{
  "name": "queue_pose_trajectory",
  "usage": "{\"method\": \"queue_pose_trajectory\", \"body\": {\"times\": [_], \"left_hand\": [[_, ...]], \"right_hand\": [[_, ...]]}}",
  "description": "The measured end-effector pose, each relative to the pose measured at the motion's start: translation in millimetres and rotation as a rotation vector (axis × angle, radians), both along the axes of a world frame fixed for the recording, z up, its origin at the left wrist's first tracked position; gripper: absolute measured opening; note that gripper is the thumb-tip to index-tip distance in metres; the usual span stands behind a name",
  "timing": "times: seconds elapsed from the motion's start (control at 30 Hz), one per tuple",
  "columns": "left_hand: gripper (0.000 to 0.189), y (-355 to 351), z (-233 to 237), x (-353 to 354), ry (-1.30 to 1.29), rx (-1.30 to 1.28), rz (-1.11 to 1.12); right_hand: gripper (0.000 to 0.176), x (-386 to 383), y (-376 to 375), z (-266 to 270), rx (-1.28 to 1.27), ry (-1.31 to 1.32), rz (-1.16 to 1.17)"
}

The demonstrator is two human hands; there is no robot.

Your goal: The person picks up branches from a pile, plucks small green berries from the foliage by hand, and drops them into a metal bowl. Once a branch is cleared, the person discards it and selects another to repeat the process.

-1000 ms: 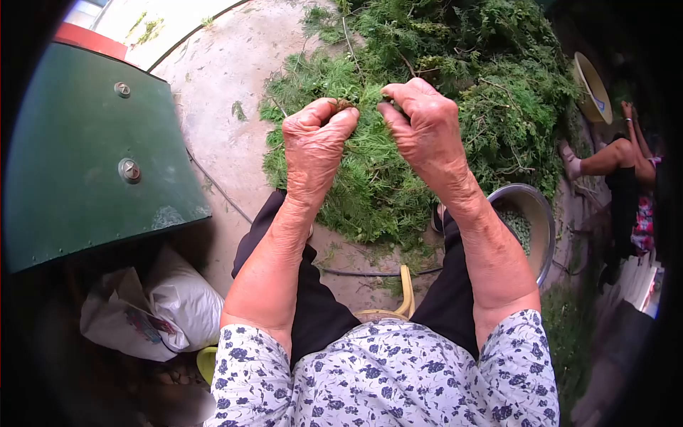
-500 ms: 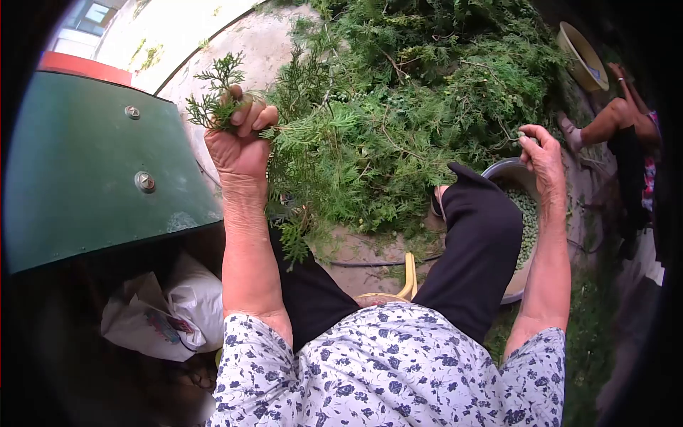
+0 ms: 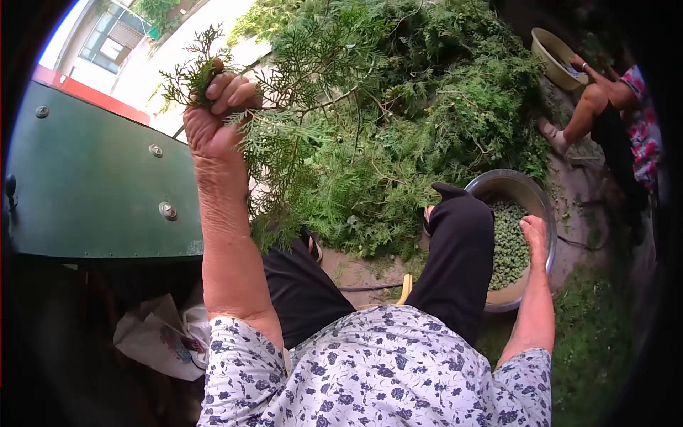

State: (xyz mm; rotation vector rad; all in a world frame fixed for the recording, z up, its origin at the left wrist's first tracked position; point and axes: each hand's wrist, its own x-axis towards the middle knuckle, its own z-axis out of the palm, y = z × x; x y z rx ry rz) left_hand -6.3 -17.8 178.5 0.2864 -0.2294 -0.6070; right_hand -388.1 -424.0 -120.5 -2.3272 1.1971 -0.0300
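My left hand (image 3: 222, 117) is raised at the upper left, its fingers wrapped round a leafy green branch (image 3: 302, 107) that spreads to the right and hangs below the fist. On the right, my right hand (image 3: 535, 238) is over a round metal basin (image 3: 548, 206), its fingers curled together. Whatever those fingers hold, if anything, is hidden. Many small green cones (image 3: 509, 245) lie in the basin, just left of the hand. A large heap of cut green branches (image 3: 455, 107) lies on the ground in front of my knees.
A green metal panel (image 3: 99, 185) with round fittings stands at the left, above a white sack (image 3: 160, 338). At the upper right a person (image 3: 597, 107) sits by a tan basin (image 3: 551, 60). A dark hose (image 3: 370, 287) crosses the ground between my legs.
The view has shifted. My right hand has come down from beside the heap to over the basin. My left hand still grips the branch, now held a little higher in view.
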Motion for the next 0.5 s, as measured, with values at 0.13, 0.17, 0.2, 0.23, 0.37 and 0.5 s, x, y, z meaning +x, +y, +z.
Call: {"method": "queue_pose_trajectory", "body": {"times": [0.13, 0.17, 0.2, 0.23, 0.37, 0.5], "left_hand": [[0.016, 0, 19, -14, -0.072, 0.041, 0.008], [0.016, 2, 22, -17, -0.078, 0.052, -0.002], [0.016, 2, 24, -19, -0.084, 0.050, -0.006], [0.017, 3, 26, -22, -0.097, 0.065, -0.027], [0.015, 7, 28, -32, -0.138, 0.111, -0.054], [0.018, 15, 32, -39, -0.077, 0.147, -0.095]], "right_hand": [[0.022, 33, 9, 28, -0.154, -0.259, 0.093], [0.020, 52, 18, 48, -0.218, -0.381, 0.180], [0.019, 76, 33, 74, -0.271, -0.492, 0.210], [0.019, 103, 57, 107, -0.219, -0.596, 0.186], [0.034, 185, 128, 185, -0.543, -0.798, 0.576], [0.039, 239, 175, 204, -0.724, -0.672, 0.943]]}}
